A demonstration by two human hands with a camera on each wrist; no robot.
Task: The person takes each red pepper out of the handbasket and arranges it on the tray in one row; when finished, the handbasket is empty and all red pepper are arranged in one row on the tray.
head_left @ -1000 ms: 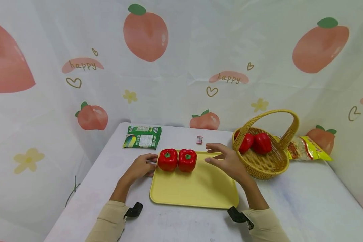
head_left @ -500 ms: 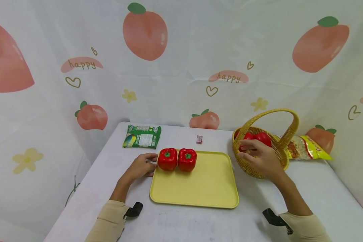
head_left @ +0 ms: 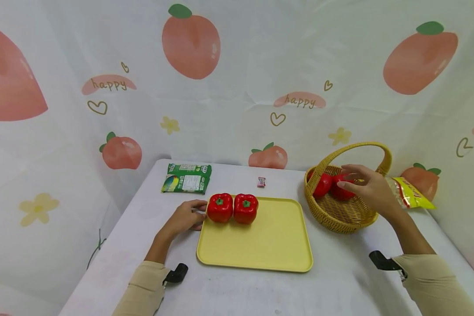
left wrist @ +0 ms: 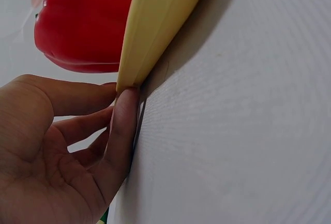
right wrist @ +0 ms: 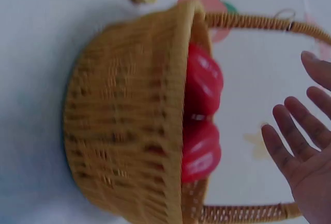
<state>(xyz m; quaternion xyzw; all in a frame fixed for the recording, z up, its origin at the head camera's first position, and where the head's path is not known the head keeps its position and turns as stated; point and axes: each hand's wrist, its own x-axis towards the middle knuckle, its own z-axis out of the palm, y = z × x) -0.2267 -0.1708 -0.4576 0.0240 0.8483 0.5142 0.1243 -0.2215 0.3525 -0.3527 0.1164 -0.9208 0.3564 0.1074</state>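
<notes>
My left hand (head_left: 185,216) is at the left edge of the yellow tray (head_left: 256,250). In the left wrist view its fingertips (left wrist: 125,105) pinch the tray's rim, right beside a red bell pepper (left wrist: 85,25). Two red bell peppers, one at the left (head_left: 220,208) and one to its right (head_left: 245,209), stand side by side on the tray's far left part. My right hand (head_left: 372,188) hovers over the wicker basket (head_left: 339,224), fingers spread and nothing between them. Inside the basket lie two more red bell peppers, one (head_left: 322,186) left of the other (head_left: 341,188), which is close to the fingertips.
The basket's tall handle (head_left: 355,145) arches above its opening. Behind the basket lies a yellow snack bag (head_left: 412,193), partly hidden by my right hand. A green packet (head_left: 187,178) lies at the back left, and a small pink wrapped piece (head_left: 261,182) behind the tray.
My right hand has moved from above the tray's right side to the right, over the basket. The left hand and the tray have stayed in place.
</notes>
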